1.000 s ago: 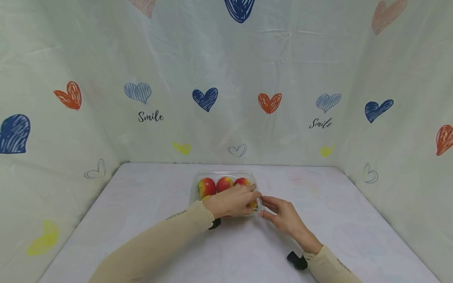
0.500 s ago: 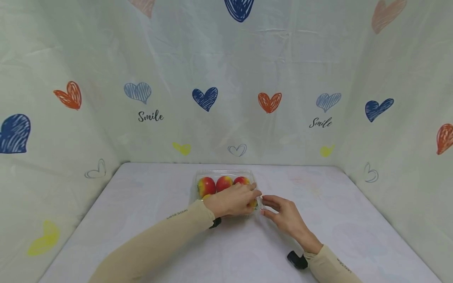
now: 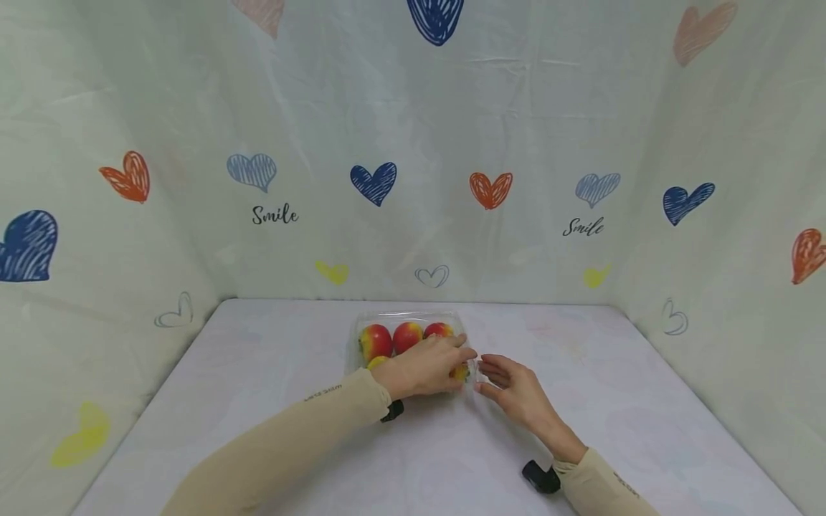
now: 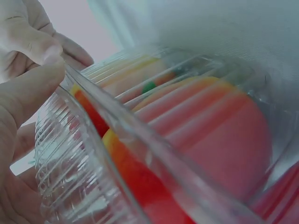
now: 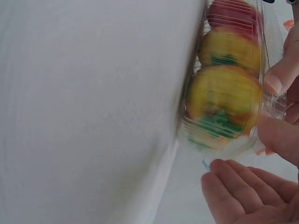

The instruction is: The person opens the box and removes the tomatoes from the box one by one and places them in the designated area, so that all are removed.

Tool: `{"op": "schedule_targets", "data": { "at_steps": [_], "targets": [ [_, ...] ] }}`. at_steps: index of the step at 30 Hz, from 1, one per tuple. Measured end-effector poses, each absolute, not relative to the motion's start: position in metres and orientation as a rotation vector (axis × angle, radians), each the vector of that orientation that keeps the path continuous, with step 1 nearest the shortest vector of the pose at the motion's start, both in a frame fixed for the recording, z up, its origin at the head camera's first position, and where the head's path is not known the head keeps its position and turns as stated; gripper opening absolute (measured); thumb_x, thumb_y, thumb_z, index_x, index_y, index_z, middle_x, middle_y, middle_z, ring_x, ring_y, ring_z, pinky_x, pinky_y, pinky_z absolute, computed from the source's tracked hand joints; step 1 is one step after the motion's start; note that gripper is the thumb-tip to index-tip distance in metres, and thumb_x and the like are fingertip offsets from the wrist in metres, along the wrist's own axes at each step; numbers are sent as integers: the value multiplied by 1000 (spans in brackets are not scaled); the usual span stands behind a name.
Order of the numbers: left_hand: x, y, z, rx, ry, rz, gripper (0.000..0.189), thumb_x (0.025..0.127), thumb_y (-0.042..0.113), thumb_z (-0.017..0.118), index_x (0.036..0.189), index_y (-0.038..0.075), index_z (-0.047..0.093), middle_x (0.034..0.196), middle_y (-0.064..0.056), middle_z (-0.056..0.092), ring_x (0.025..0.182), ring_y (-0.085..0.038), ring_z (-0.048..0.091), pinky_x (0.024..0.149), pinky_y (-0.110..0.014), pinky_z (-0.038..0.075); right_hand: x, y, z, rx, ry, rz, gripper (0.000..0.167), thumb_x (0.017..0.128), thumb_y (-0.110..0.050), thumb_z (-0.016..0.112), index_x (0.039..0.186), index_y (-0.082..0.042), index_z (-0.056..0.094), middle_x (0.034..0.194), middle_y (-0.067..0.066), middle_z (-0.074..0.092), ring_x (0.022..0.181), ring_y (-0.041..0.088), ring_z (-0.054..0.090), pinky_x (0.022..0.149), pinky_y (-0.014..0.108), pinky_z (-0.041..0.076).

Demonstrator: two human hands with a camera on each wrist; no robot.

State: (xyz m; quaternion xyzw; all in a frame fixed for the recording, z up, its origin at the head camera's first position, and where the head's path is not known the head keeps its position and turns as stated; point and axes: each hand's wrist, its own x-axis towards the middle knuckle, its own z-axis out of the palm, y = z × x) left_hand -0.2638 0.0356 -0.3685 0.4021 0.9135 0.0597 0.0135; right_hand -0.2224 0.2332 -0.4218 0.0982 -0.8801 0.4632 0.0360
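A clear plastic clamshell box [image 3: 364, 320] with ridged sides stands at the middle of the table's far half. It holds several red-and-yellow fruits [image 3: 376, 342], some with green bits at one end. My left hand [image 3: 429, 364] reaches across the box from the left and grips its right end, thumb at the rim. In the left wrist view, a narrow gap shows between the two plastic rims [image 4: 126, 119] along the front. At the front right corner, my right hand [image 3: 519, 390] has its thumb [image 5: 280, 135] by the rim, close to the left thumb. Its other fingers [image 5: 238, 186] stay extended and apart from the thumb.
A white cloth covers the table [image 3: 277, 330]. Behind and beside it hang pale curtains [image 3: 413, 129] printed with hearts and the word Smile. A black wrist device [image 3: 540, 476] sits under the right forearm.
Both hands and the box stay almost in place. The right thumb and fingertips have shifted very slightly at the box's corner.
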Motion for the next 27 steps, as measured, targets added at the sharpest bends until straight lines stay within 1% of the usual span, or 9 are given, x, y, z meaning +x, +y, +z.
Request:
{"op": "schedule_targets", "data": {
  "at_steps": [6, 9, 11, 14, 16, 19, 23, 25, 27],
  "targets": [
    [-265, 35, -368, 1252, 2849, 180, 54, 86, 38, 71, 135, 23, 55, 146, -6, 45, 130, -23, 46, 106, -45, 40, -226, 234, -422, 371, -2745, 1460, 50, 87, -18, 71, 128, 7, 55, 120, 20, 62, 103, 28, 65, 82, 30, 56],
    [-266, 35, -369, 1304, 2857, 118, 50, 87, 38, 69, 134, 23, 56, 144, -6, 47, 124, -21, 53, 101, -40, 45, -225, 232, -420, 385, -2745, 1464, 49, 87, -18, 71, 126, 8, 56, 120, 21, 63, 102, 28, 66, 81, 30, 56],
    [-267, 35, -369, 1383, 2865, 45, 46, 88, 38, 67, 131, 22, 59, 140, -7, 51, 114, -19, 60, 95, -34, 50, -224, 232, -420, 387, -2739, 1474, 50, 86, -18, 72, 126, 8, 56, 119, 21, 63, 101, 28, 66, 81, 30, 56],
    [-268, 34, -369, 1510, 2866, -40, 38, 89, 35, 65, 124, 20, 63, 132, -7, 58, 91, -15, 67, 83, -25, 55, -224, 231, -420, 391, -2713, 1531, 49, 84, -15, 73, 125, 9, 57, 117, 22, 64, 100, 28, 67, 80, 29, 56],
    [-268, 34, -368, 1561, 2858, -53, 34, 89, 34, 65, 120, 19, 64, 127, -6, 60, 78, -12, 65, 76, -21, 55, -223, 231, -420, 394, -2695, 1576, 49, 83, -12, 74, 124, 9, 58, 117, 22, 64, 100, 27, 67, 80, 28, 56],
    [-268, 34, -365, 1608, 2840, -52, 31, 88, 33, 66, 115, 18, 65, 113, -1, 63, 66, -8, 57, 66, -15, 52, -223, 231, -419, 398, -2674, 1602, 47, 82, -10, 75, 123, 7, 60, 116, 20, 65, 100, 26, 67, 80, 27, 56],
    [-267, 34, -362, 1631, 2829, -70, 29, 87, 31, 67, 113, 17, 66, 102, 2, 62, 60, -7, 50, 59, -13, 48, -223, 232, -418, 403, -2668, 1595, 45, 82, -11, 75, 122, 5, 62, 116, 18, 66, 101, 25, 67, 80, 26, 56],
    [-268, 35, -361, 1625, 2827, -75, 29, 87, 30, 66, 113, 17, 66, 105, 1, 63, 61, -7, 51, 61, -14, 49, -223, 233, -418, 382, -2666, 1592, 44, 81, -11, 76, 121, 5, 63, 115, 17, 66, 101, 25, 67, 80, 27, 56],
    [-268, 35, -361, 1605, 2824, -77, 31, 87, 31, 66, 115, 17, 66, 111, 0, 63, 65, -8, 55, 66, -17, 52, -223, 233, -419, 355, -2668, 1582, 44, 81, -9, 76, 121, 4, 63, 114, 16, 67, 100, 25, 67, 79, 26, 56]
  ]
}}
